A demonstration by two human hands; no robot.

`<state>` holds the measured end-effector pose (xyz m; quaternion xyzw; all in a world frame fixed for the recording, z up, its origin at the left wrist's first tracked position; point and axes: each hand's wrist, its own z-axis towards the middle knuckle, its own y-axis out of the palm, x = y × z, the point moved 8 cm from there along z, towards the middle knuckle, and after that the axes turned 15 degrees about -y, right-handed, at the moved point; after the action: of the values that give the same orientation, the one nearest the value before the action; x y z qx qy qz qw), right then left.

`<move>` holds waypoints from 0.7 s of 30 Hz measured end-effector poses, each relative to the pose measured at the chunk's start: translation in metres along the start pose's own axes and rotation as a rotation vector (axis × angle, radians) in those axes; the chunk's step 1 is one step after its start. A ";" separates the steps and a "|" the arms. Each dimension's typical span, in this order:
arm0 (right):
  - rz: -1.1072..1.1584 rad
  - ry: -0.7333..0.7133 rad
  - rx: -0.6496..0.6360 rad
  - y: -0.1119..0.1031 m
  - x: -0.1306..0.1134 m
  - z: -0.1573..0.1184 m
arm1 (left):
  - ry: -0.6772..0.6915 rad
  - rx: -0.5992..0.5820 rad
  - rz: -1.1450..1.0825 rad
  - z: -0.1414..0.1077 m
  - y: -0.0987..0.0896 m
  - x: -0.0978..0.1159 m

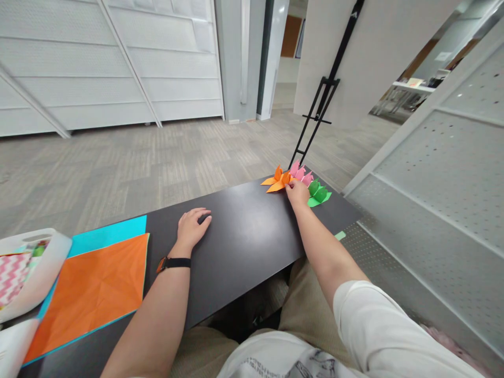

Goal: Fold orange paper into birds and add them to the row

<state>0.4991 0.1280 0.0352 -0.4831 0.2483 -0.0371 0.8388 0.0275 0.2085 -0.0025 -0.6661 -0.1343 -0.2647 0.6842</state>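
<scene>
At the far right end of the dark table, my right hand (298, 193) pinches the edge of an orange folded-paper flower (277, 180). Right behind that hand stand pink folded-paper flowers (301, 172), and a green folded-paper flower (319, 193) lies just to its right; the hand partly covers both colours. My left hand (190, 227) rests on the bare tabletop (240, 226), thumb apart from the fingers, holding nothing. A dark watch band circles the left wrist.
Left of my left hand, orange paper (94, 289) overlaps blue paper (114, 233). A white plastic basket (51, 262) with patterned paper inside sits at the left edge. Beyond the table's far right end rises a black stand (315, 119); a perforated panel (441, 173) flanks the right.
</scene>
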 end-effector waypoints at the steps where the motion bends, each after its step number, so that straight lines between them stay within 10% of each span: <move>1: 0.001 0.003 -0.003 0.003 0.002 0.001 | 0.001 0.000 0.007 0.000 0.000 0.000; 21: -0.041 -0.012 0.011 0.026 0.015 0.005 | -0.017 0.006 0.028 0.001 0.000 0.001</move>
<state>0.5100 0.1410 0.0103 -0.4837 0.2330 -0.0528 0.8420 0.0288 0.2094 -0.0014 -0.6681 -0.1316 -0.2490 0.6887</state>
